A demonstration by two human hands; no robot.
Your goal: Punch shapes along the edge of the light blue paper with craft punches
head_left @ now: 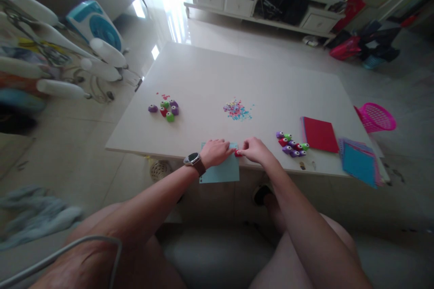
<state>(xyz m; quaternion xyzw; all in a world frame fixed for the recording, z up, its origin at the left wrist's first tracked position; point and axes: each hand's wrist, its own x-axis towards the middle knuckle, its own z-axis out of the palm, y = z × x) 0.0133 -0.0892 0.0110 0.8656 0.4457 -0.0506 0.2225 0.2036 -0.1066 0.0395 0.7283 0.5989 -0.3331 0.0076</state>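
A light blue sheet of paper (222, 172) lies at the table's near edge, part of it hanging over; small holes show near its corners. My left hand (217, 151), with a watch on the wrist, rests palm down on the sheet, fingers stretched toward its right edge. At that edge sits a small red craft punch (238, 153), pinched by my right hand (254, 148). The punch is partly hidden by my fingers. Nearest to my right hand is a cluster of purple, green and red punches (290, 149).
More punches (170, 116) stand at the left, near red paper bits (165, 96). A pile of colourful cut-outs (236, 109) lies mid-table. Red sheets (320, 134) and blue sheets (359, 163) are stacked at the right. A pink basket (378, 117) stands beyond the table's right edge.
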